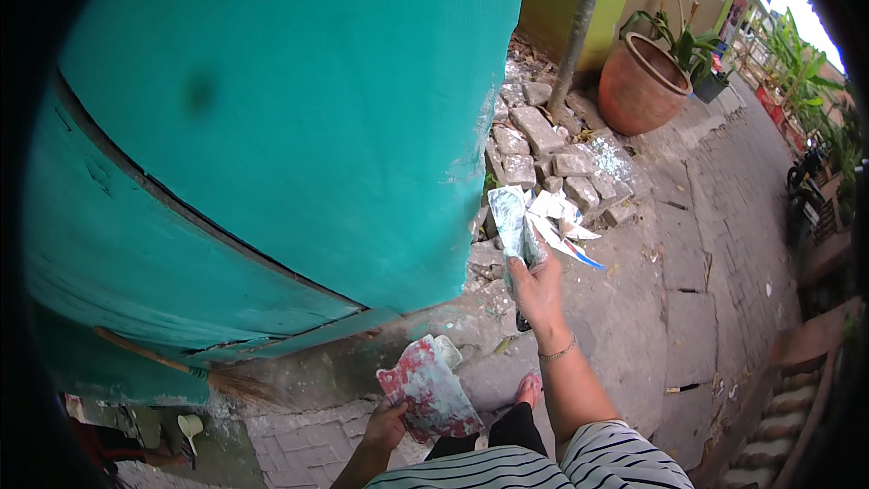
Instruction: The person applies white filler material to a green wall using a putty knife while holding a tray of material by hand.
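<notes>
My left hand (385, 427) is closed on the edge of a flat red sheet (433, 389) smeared with whitish paste, held low in front of my body. A smaller pale piece shows behind its upper corner. Stretched out ahead, my right hand (536, 288) grips a flat rectangular piece (509, 217), smeared white and pale green; its exact kind I cannot make out. Crumpled white wrapping (557, 217) with blue and red edges shows just beyond that hand. Whether the hand touches the wrapping is unclear. The turquoise wall (317, 127) stands left of the right hand.
Rubble bricks (534, 140) lie at the wall's corner beside a thin post (579, 27). A clay pot (641, 86) with a plant stands behind. At lower left are a broom (240, 385), a white dipper (190, 426) and another person's arm (163, 459). Paving (742, 235) runs along the right.
</notes>
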`<state>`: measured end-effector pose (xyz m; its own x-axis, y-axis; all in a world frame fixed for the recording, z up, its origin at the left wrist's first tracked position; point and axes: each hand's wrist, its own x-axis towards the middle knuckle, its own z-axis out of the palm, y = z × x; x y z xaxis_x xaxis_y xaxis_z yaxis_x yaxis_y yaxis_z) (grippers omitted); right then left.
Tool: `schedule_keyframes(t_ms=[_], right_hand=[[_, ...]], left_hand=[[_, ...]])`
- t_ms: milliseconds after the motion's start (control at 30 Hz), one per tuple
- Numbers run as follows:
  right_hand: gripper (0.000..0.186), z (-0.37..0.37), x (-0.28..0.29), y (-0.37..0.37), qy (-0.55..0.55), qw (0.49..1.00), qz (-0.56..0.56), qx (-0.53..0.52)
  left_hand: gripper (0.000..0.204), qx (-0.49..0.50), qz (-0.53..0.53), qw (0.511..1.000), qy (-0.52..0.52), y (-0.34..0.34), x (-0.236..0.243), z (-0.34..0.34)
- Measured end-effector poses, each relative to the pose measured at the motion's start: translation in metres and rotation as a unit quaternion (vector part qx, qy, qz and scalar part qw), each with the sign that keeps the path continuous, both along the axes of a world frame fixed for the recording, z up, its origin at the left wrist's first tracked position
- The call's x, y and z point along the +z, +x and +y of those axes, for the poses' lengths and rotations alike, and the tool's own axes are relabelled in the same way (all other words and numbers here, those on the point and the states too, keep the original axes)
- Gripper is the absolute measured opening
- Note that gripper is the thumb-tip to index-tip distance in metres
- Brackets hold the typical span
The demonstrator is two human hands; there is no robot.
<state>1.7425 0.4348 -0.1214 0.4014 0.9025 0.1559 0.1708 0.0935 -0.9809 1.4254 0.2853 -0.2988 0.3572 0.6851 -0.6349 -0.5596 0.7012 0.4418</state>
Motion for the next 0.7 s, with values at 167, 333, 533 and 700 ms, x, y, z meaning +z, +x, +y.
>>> schedule_keyframes(t_ms=[167, 333, 533, 700], right_hand=[[0.052, 0.026, 0.079, -0.008, 0.116, 0.992, 0.028, 0.039], [0.057, 0.049, 0.076, -0.003, 0.157, 0.986, -0.045, 0.028], [0.052, 0.015, -0.025, 0.008, 0.014, 1.000, -0.021, 0.005], [0.038, 0.015, -0.029, 0.040, -0.065, 0.977, 0.191, 0.069]], left_hand=[[0.040, -0.025, -0.010, 1.000, 0.006, 0.003, -0.003, 0.002], [0.039, -0.028, -0.008, 1.000, 0.000, 0.008, -0.009, 0.004], [0.049, -0.030, -0.007, 0.999, 0.015, 0.001, -0.021, 0.002], [0.052, -0.028, 0.002, 1.000, -0.012, -0.005, -0.024, 0.002]])
